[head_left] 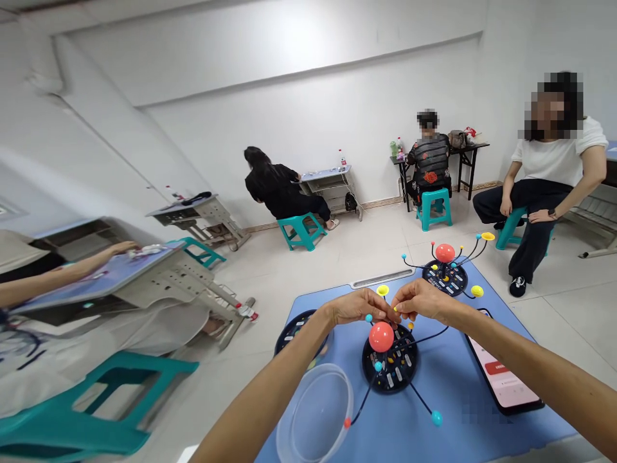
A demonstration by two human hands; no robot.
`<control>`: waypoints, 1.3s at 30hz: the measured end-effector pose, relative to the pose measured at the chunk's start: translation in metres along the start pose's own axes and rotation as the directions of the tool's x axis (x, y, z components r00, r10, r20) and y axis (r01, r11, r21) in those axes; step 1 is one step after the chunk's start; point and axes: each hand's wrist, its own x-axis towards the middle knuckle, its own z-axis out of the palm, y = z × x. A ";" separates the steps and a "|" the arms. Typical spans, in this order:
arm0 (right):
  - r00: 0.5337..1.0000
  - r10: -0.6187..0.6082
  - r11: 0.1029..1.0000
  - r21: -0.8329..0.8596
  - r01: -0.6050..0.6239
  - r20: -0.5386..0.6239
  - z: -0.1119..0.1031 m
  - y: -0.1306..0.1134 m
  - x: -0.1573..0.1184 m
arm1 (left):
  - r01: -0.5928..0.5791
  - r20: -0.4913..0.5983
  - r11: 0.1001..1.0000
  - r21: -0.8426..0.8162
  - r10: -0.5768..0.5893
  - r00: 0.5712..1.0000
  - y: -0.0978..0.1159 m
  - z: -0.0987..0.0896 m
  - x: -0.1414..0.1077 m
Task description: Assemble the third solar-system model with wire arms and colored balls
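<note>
Before me on the blue desk stands a solar system model, with a black round base, a red ball at its centre and coloured balls on curved black rods. My right hand is pinched at a small yellow ball, just behind the red ball. Close beside it, my left hand has its fingers drawn together at the back of the model; what they grip is hidden. A yellow ringed piece shows just behind my left hand.
A second solar system model stands at the desk's far right. Left lie another black base and a clear plastic tub; right, a phone. A seated person faces the desk; others sit at tables around.
</note>
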 end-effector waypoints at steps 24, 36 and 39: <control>0.947 -0.264 0.633 -0.707 0.314 0.185 0.013 -0.016 -0.006 | 0.024 0.031 0.993 0.120 -0.028 0.999 -0.019 -0.013 0.023; 0.901 -0.112 0.166 -0.887 0.432 0.418 0.018 -0.036 -0.009 | 0.003 -0.075 0.992 0.130 0.007 0.997 -0.021 -0.008 0.024; 0.901 -0.084 0.124 -0.892 0.434 0.426 0.020 -0.036 -0.007 | -0.002 -0.074 0.992 0.124 0.012 0.997 -0.024 -0.008 0.025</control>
